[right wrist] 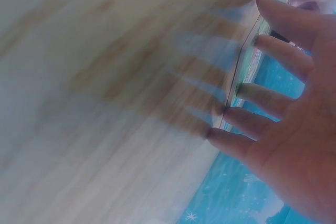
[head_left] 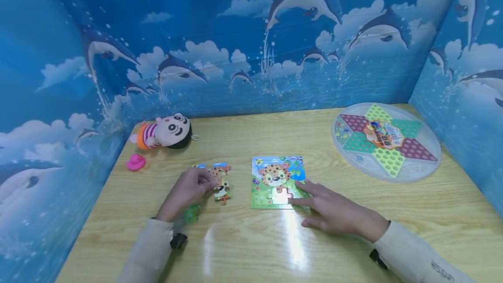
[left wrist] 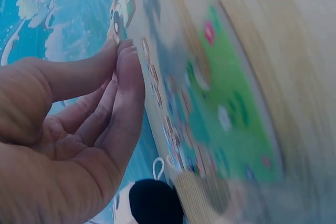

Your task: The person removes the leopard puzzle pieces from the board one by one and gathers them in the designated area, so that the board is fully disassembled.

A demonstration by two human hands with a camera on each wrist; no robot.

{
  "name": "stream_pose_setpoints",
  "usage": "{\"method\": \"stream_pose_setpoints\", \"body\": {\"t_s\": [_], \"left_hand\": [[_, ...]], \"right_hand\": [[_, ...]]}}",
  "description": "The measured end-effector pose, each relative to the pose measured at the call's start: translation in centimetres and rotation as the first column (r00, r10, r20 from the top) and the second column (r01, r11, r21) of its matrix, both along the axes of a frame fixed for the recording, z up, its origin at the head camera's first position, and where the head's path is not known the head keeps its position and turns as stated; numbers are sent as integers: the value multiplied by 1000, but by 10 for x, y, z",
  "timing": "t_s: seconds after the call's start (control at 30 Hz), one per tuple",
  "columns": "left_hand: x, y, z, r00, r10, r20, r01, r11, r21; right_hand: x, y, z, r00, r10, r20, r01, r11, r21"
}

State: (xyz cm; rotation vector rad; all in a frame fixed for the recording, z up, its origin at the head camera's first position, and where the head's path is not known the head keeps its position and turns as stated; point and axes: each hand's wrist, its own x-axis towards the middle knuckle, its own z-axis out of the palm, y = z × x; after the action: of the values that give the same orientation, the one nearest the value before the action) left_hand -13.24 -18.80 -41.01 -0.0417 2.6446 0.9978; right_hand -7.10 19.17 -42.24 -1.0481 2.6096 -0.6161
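Puzzle piece (head_left: 222, 188), one: is being pinched, ideally edge-on, in left hand (head_left: 191, 190), left of board (head_left: 259, 205). Board: is being touched, best steadied lightly, by right hand (head_left: 332, 208), fingers spread, nothing being gripped.

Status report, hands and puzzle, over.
Left hand pinching a puzzle piece. Right hand touching the puzzle board. Loose pieces left of the board. Panda doll aside, not obstructing.
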Motion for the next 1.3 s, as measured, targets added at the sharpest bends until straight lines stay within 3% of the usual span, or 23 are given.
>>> {"method": "stream_pose_setpoints", "body": {"t_s": [0.23, 0.47, 0.8, 0.93, 1.07, 1.3], "left_hand": [[3, -12, 0, 999, -27, -26, 27, 1000, 3], [-2, -9, 0, 1000, 25, -4, -26, 998, -48], [-9, -6, 2, 999, 45, -2, -45, 995, -94], [-9, -4, 3, 999, 21, -25, -23, 996, -82], [-9, 4, 4, 995, -49, -85, 43, 996, -77], [-12, 34, 6, 978, -135, -158, 122, 988, -94]], "right_hand": [[0, 1, -1, 1000, 0, 10, 0, 1000, -5], [0, 0, 0, 1000, -1, 15, 1, 1000, -5], [0, 0, 0, 1000, 1, -2, -1, 1000, 1], [0, -1, 1, 1000, 1, 2, -1, 1000, 3], [0, -1, 2, 1000, -2, 7, 2, 1000, 9], [-2, -1, 4, 1000, 9, -28, -9, 1000, 28]]}}
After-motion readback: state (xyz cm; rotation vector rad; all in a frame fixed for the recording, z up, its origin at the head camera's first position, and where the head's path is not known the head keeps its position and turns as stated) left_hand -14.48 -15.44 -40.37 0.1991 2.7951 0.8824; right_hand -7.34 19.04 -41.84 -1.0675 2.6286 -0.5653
